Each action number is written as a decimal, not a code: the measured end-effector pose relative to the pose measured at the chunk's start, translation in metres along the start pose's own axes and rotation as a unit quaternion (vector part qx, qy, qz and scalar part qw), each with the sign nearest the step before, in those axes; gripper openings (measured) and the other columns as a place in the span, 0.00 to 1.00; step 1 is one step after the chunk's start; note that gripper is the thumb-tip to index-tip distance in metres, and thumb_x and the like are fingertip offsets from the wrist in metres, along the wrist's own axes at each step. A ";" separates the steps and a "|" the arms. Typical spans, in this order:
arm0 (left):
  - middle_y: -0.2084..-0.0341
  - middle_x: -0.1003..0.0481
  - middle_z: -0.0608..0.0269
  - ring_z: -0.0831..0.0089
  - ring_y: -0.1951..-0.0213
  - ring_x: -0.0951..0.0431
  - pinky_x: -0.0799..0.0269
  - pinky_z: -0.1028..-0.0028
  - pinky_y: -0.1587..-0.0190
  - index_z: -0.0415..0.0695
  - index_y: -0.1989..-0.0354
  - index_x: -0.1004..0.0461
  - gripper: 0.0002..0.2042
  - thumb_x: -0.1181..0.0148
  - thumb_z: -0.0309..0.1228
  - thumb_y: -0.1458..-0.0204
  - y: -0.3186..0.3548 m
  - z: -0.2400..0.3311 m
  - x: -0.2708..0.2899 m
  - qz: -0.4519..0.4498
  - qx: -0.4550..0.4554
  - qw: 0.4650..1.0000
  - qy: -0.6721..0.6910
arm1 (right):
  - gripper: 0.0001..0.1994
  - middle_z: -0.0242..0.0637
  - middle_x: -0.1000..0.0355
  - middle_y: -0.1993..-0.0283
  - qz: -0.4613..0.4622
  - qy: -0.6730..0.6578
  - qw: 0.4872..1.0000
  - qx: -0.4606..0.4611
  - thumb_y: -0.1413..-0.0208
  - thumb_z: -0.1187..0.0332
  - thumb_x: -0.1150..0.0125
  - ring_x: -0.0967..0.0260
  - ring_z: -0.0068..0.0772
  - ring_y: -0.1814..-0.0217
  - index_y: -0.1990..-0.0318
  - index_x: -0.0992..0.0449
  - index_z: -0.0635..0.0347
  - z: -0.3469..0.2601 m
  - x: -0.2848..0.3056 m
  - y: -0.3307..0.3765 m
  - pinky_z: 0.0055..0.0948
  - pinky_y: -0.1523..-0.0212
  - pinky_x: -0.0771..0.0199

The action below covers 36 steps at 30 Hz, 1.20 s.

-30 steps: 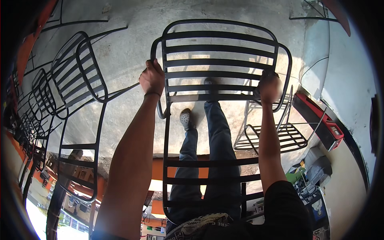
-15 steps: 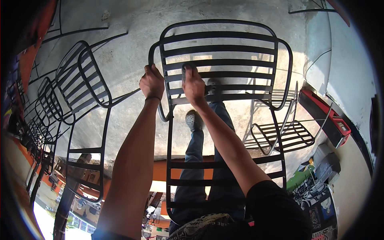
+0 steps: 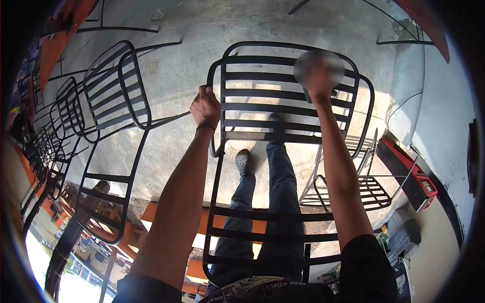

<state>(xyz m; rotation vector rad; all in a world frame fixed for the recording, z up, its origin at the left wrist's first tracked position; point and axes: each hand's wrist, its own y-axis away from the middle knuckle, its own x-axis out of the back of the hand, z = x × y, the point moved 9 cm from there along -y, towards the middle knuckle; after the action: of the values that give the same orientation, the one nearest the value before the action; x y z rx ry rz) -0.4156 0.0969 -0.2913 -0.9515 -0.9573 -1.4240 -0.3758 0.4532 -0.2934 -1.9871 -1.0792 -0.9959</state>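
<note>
In front of me stands a black metal chair frame (image 3: 273,93) with flat slats across its back and seat and a rounded tube loop at each side. My left hand (image 3: 206,107) is closed around the left side tube, near the back's edge. Over the upper right slats lies my right hand (image 3: 318,73), its fingers hidden by a round blur. Dark edges of a pad (image 3: 308,96) show beside that wrist, pressed near the slats. Below the frame my legs and a grey clog (image 3: 243,162) are visible.
More black slatted chair frames (image 3: 115,86) crowd the left side. Another slatted frame (image 3: 371,192) stands at the right, beside a red and black box (image 3: 406,169). A pale wall (image 3: 447,116) rises along the right edge. The floor (image 3: 192,25) is concrete.
My right hand has moved right and farther away, from the left part of the slats to the upper right. My left hand keeps its hold on the side tube. The view has shifted slightly.
</note>
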 end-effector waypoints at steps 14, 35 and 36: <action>0.67 0.31 0.49 0.44 0.64 0.29 0.32 0.57 0.59 0.39 0.57 0.37 0.16 0.64 0.40 0.38 0.012 -0.018 0.045 0.227 0.041 0.956 0.184 | 0.14 0.46 0.28 0.61 -0.240 -0.219 0.925 0.196 0.47 0.61 0.37 0.27 0.52 0.61 0.54 0.27 0.52 -0.245 -0.091 0.009 0.41 0.63 0.25; 0.53 0.30 0.58 0.64 0.55 0.28 0.26 0.59 0.54 0.43 0.44 0.38 0.24 0.63 0.49 0.37 0.320 -0.104 0.004 -0.465 0.390 0.653 0.453 | 0.19 0.43 0.31 0.58 -0.453 -0.196 0.802 0.335 0.47 0.67 0.38 0.26 0.48 0.63 0.47 0.31 0.53 -0.270 -0.052 0.294 0.38 0.68 0.24; 0.53 0.30 0.58 0.65 0.55 0.27 0.26 0.61 0.53 0.43 0.44 0.37 0.22 0.61 0.46 0.37 0.344 -0.096 0.014 -0.455 0.451 0.586 0.497 | 0.18 0.43 0.31 0.58 -0.465 -0.208 0.800 0.316 0.46 0.67 0.39 0.26 0.48 0.63 0.47 0.31 0.53 -0.273 -0.049 0.292 0.38 0.68 0.25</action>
<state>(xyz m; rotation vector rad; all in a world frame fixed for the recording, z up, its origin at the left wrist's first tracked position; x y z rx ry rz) -0.0765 -0.0163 -0.2972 1.2424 -1.0377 -1.5527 -0.2217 0.0837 -0.2547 -1.0704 -2.3868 -0.4638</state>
